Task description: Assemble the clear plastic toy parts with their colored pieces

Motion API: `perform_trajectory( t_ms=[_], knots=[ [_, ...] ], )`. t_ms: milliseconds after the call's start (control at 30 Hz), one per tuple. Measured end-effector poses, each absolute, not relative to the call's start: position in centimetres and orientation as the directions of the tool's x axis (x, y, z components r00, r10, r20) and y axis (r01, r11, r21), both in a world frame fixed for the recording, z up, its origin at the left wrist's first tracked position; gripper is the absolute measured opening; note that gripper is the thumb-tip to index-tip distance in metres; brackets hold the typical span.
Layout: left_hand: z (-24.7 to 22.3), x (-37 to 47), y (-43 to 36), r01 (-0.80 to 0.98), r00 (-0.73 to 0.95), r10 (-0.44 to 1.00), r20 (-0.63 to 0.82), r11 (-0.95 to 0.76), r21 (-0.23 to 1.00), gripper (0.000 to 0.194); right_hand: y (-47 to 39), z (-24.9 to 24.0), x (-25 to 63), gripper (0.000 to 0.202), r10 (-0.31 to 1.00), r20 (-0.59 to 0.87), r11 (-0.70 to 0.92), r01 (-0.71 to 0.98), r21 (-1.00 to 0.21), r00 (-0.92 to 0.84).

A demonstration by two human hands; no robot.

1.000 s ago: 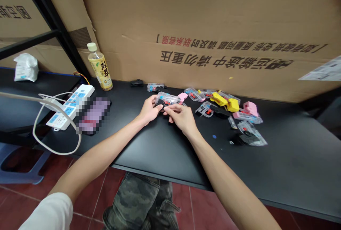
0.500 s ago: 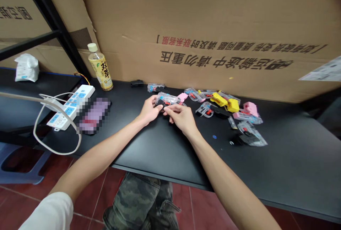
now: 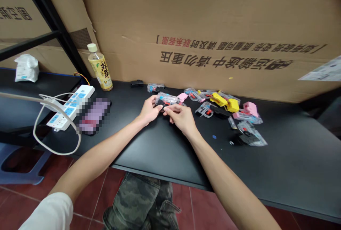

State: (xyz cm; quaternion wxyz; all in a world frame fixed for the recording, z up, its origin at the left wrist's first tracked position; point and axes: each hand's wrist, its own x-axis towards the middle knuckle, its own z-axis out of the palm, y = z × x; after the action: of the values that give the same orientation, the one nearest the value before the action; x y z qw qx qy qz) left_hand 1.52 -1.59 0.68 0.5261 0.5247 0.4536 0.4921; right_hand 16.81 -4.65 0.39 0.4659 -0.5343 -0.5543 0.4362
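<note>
Between my two hands is a clear plastic toy gun (image 3: pixel 167 98) with light blue and red parts inside and a black piece at its near side. My left hand (image 3: pixel 150 110) grips its left end, thumb on the black piece. With thumb and fingers pinched, my right hand (image 3: pixel 181 116) holds the lower right part; the fingers hide some of it. Just behind the right hand lies a pink piece (image 3: pixel 182 97). Another clear toy gun (image 3: pixel 156 87) rests beyond my hands, and one more (image 3: pixel 204 109) lies to their right.
Further right on the black table (image 3: pixel 160 151) are yellow pieces (image 3: pixel 218 99), a pink block (image 3: pixel 250 108) and a clear toy gun with a black part (image 3: pixel 252 134). To the left stand a drink bottle (image 3: pixel 100 68), a power strip (image 3: pixel 71 107) and a phone (image 3: pixel 94 116). Cardboard (image 3: pixel 213 16) rises behind.
</note>
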Motion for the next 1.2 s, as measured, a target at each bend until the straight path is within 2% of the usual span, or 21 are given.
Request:
perform_trajectory(
  t_ms=[1200],
  knots=[
    [1.02,1.75,-1.91,-0.019,0.081,0.995,0.052,-0.05,0.999,0.035,-4.95,0.74,16.53,0.054,0.999,0.052,0.048,0.224,-0.973,0.012]
  ],
)
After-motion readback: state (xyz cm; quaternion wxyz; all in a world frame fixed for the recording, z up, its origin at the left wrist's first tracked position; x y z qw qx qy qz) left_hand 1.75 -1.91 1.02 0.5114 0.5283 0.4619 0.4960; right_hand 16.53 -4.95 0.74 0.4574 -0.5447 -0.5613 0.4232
